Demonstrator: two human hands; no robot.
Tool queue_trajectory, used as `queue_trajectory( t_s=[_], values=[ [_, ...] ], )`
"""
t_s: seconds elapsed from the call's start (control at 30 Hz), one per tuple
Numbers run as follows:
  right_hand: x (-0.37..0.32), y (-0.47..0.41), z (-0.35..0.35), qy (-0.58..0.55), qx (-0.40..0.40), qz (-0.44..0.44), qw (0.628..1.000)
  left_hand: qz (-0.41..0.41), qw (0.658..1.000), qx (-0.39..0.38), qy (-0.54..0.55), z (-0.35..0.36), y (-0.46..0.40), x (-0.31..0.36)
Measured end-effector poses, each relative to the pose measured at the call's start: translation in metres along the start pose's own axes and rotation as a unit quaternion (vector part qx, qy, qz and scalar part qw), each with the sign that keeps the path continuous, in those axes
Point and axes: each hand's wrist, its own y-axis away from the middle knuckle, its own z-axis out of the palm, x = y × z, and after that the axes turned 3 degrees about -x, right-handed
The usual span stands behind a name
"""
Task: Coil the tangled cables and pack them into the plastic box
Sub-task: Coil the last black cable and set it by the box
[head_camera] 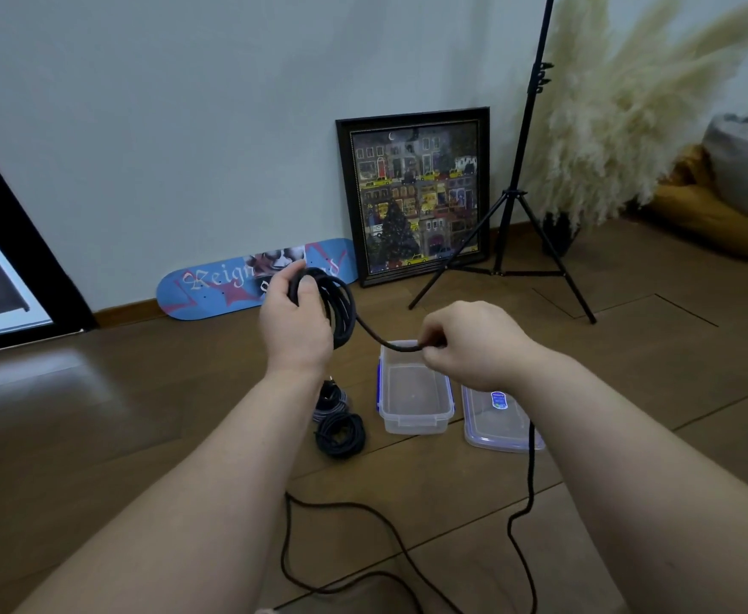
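Observation:
My left hand (pixel 294 323) grips several loops of a black cable (pixel 341 310), held up above the floor. One strand runs from the coil to my right hand (pixel 469 343), which pinches it over the clear plastic box (pixel 412 421). The rest of the cable (pixel 363 516) hangs below my right forearm and trails loose across the floor. The box stands open on the floor. Its lid (pixel 496 425) lies flat right of it. Two coiled cables (pixel 339 429) lie left of the box.
A blue skateboard deck (pixel 212 290) and a framed picture (pixel 416 192) lean on the wall behind. A black tripod stand (pixel 514 241) and pampas grass (pixel 620 117) are at the right. A dark-framed panel (pixel 4 277) stands at the left.

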Motion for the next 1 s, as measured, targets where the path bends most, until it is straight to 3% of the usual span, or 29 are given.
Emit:
queue_trajectory(
  t_s=[0.1,0.2,0.27,0.33,0.4,0.43,0.5,0.63,0.77,1.0],
  values=[
    [0.000,0.006,-0.015,-0.060,0.023,-0.003,0.998,0.020,0.999,-0.011,-0.036,-0.003,-0.001,0.004],
    [0.008,0.006,-0.020,-0.033,0.152,0.074,0.985,0.048,0.997,-0.023,-0.055,-0.006,-0.004,0.004],
    [0.010,0.006,-0.021,-0.026,0.187,0.117,0.975,0.059,0.996,-0.028,-0.067,-0.006,-0.005,0.005],
    [0.009,0.007,-0.021,-0.046,0.115,0.084,0.989,0.068,0.994,-0.023,-0.083,-0.005,-0.003,0.005],
    [0.001,0.009,-0.021,-0.117,-0.017,0.017,0.993,0.080,0.991,-0.022,-0.101,-0.004,-0.001,0.005],
    [-0.004,0.011,-0.021,-0.170,-0.075,-0.008,0.983,0.087,0.990,-0.029,-0.104,-0.003,0.001,0.005],
    [-0.009,0.013,-0.023,-0.273,-0.116,-0.038,0.954,0.101,0.987,-0.048,-0.116,0.001,0.005,0.006],
    [-0.012,0.008,-0.024,-0.488,-0.093,-0.053,0.866,0.116,0.978,-0.120,-0.127,0.013,0.017,0.006],
    [-0.014,0.002,-0.015,-0.616,-0.042,-0.017,0.787,-0.009,0.979,-0.200,0.039,0.020,0.023,0.007],
    [-0.020,-0.006,0.002,-0.605,0.082,0.041,0.791,-0.060,0.966,-0.214,0.134,0.029,0.033,0.012]
  ],
)
